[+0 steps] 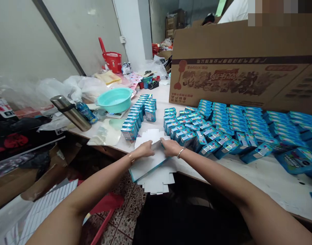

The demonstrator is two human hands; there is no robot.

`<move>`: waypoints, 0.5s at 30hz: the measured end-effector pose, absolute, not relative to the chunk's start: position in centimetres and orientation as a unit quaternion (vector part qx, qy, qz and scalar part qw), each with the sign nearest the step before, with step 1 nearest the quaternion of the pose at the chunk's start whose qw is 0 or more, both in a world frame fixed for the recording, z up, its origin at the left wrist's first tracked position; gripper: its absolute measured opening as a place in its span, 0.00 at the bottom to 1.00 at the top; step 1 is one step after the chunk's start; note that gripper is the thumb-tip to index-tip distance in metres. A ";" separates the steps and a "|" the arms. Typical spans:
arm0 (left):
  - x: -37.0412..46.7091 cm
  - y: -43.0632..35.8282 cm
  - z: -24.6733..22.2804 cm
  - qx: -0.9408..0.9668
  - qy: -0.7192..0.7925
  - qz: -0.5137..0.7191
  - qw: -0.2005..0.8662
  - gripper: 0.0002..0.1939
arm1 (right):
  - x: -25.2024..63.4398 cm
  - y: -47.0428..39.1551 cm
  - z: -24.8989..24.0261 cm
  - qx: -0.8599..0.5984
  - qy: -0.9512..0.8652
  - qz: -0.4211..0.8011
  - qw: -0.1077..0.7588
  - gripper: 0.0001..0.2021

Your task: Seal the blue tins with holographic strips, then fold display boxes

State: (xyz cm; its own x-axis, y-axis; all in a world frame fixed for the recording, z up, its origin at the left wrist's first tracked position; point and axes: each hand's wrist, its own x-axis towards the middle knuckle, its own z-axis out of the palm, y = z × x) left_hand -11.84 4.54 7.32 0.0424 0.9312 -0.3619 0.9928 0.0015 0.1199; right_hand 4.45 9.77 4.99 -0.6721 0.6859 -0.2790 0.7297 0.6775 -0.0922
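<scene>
Both hands work at a white cardboard box blank (148, 166) with blue edges, partly folded up at the table's front edge. My left hand (145, 149) is closed on its left side, thumb toward the raised flap. Across from it, my right hand (171, 147) pinches the flap's right end. Beneath lies a stack of flat white blanks (159, 182), with tabs jutting past the table edge. Small blue boxes (129, 131) stand in rows just beyond my left hand. Many more blue boxes (187, 137) crowd the table beyond and right of my right hand.
A large brown carton (237, 81) stands behind the blue boxes. At the left are a turquoise basin (115, 99), a steel thermos (71, 114), a blue bottle (85, 111) and plastic bags (81, 86). A red basket (113, 62) sits farther back, and a person is partly visible behind the carton.
</scene>
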 end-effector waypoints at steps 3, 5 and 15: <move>-12.3 2.4 6.7 0.711 0.680 -0.104 0.144 0.17 | 5.5 9.6 4.6 0.405 0.903 -0.104 0.098 0.26; -11.7 1.6 5.9 0.718 0.676 -0.102 0.128 0.19 | 5.8 9.5 4.6 0.402 0.906 -0.098 0.087 0.26; -12.7 1.6 4.4 0.752 0.644 -0.036 0.139 0.23 | 5.3 9.7 4.5 0.237 0.968 -0.035 0.066 0.29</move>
State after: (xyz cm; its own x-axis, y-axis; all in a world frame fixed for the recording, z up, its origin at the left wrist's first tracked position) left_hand -12.74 1.62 4.39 0.1692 0.9576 -0.2333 0.9776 -0.1330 0.1629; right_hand 5.26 9.70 4.54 -0.8784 0.4553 -0.1454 0.4647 0.8847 -0.0370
